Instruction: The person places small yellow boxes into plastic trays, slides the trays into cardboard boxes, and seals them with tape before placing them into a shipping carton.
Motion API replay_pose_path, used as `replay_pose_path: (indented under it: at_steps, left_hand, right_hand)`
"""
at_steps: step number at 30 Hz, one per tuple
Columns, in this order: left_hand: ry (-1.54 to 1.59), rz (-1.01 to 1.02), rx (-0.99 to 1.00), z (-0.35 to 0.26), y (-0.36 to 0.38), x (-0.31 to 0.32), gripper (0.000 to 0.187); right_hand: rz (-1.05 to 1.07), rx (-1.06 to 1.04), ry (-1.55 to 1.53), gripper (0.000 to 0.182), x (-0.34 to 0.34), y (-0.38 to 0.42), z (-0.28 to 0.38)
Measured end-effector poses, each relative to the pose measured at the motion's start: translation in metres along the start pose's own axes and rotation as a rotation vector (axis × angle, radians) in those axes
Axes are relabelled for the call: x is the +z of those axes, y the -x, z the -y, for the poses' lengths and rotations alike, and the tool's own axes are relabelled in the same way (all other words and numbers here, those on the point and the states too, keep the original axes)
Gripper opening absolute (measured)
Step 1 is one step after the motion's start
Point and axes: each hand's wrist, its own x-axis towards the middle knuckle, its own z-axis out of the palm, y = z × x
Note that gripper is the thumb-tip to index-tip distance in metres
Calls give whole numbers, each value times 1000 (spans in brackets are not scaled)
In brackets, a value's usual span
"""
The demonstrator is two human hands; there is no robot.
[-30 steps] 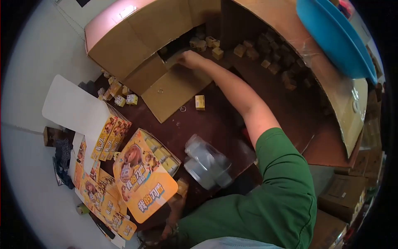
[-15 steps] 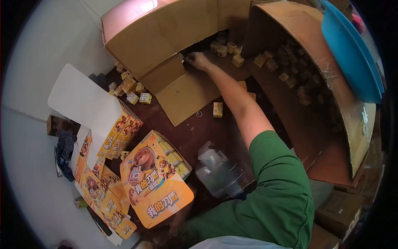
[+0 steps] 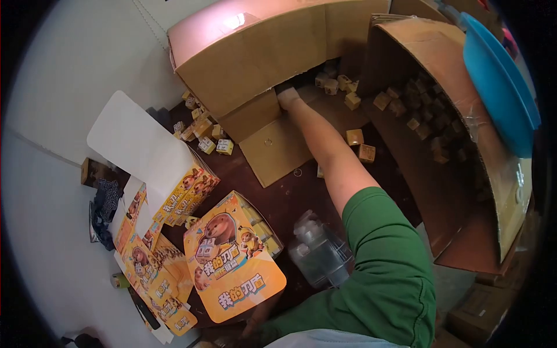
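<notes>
My right hand (image 3: 288, 98) reaches into the gap under the large cardboard box (image 3: 249, 64), over its folded-down flap (image 3: 270, 148). Its fingers are hidden in the opening, so I cannot see what they touch. My left hand (image 3: 255, 318) is low in the view, in shadow below the orange display box (image 3: 235, 261), its fingers hidden. That display box has a capybara-like animal on its lid and small yellow boxes (image 3: 268, 240) inside. Small cube-shaped boxes (image 3: 331, 87) lie just right of my right hand.
A second carton (image 3: 493, 232) on the right holds many small cubes (image 3: 426, 110); a blue basin (image 3: 502, 87) leans on it. Orange printed cartons (image 3: 154, 267) are stacked at left. Clear plastic packaging (image 3: 319, 249) and loose small boxes (image 3: 365, 153) lie on the dark table (image 3: 278, 206).
My right hand has gone deeper into the opening, and its fingers have passed out of sight. The whole view has shifted, so things appear further right and lower.
</notes>
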Motion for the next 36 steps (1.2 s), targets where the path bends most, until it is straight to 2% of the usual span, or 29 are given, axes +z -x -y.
replay_pose_path:
  at_steps: [2, 4, 5, 7, 8, 10, 12, 14, 16, 17, 18, 19, 21, 22, 23, 25, 26, 27, 30, 33, 34, 36]
  left_hand:
    - [0, 1, -7, -2, -1, 0, 55]
    - [4, 7, -4, -2, 1, 0, 55]
    - [6, 11, 0, -1, 2, 0, 55]
    - [22, 22, 22, -1, 2, -4, 54]
    - [30, 31, 37, 0, 3, -6, 54]
    - [47, 39, 66, -1, 3, -8, 53]
    - [99, 60, 64, -4, 2, -11, 53]
    - [285, 97, -18, -20, 1, -12, 57]
    - [172, 116, 129, -6, 3, -17, 55]
    - [157, 82, 182, -10, 3, -16, 54]
    - [352, 50, 129, -18, 6, -12, 55]
    - [128, 46, 270, -16, 9, -16, 56]
    - [272, 82, 219, -6, 20, -11, 55]
    - [130, 100, 308, -15, 24, -13, 57]
    - [249, 140, 260, -24, 27, -11, 58]
    - [479, 221, 163, -42, 35, -5, 58]
    - [389, 250, 239, -50, 36, -7, 58]
    - [302, 272, 316, -59, 37, -9, 58]
    - [377, 385, 267, -72, 42, -2, 57]
    - [413, 509, 181, -84, 51, 4, 57]
    - [448, 551, 125, -87, 54, 8, 57]
    - [446, 620, 159, -92, 58, 9, 56]
  right_hand:
    - [8, 147, -63, 28, -23, 1, -1]
    - [372, 438, -247, 37, -62, 13, -15]
    - [428, 554, -531, 48, -55, 14, -41]
    - [567, 631, -1177, 41, -95, 51, -62]
    - [628, 646, -1273, 35, -126, 75, -66]
    - [710, 600, -1476, 33, -194, 123, -53]
    - [788, 528, -1608, 35, -232, 170, -47]
    - [738, 585, -1491, 35, -279, 217, -21]
    - [719, 583, -1309, 36, -310, 264, 7]
    - [628, 580, -1268, 37, -315, 289, 20]
    - [537, 577, -1230, 38, -321, 318, 38]
    - [439, 558, -1190, 39, -324, 336, 53]
    - [267, 666, -1307, 43, -296, 385, 73]
    - [181, 714, -1348, 45, -286, 403, 82]
    - [113, 733, -1197, 47, -274, 418, 87]
    - [44, 678, -810, 49, -280, 431, 99]
    - [8, 645, -619, 50, -283, 435, 104]
    - [-59, 553, -549, 54, -281, 438, 104]
    - [-266, 346, -340, 58, -284, 437, 105]
    - [-84, 231, -320, 63, -295, 419, 98]
    - [53, 252, -340, 66, -296, 414, 93]
    - [254, 612, -718, 69, -312, 406, 84]
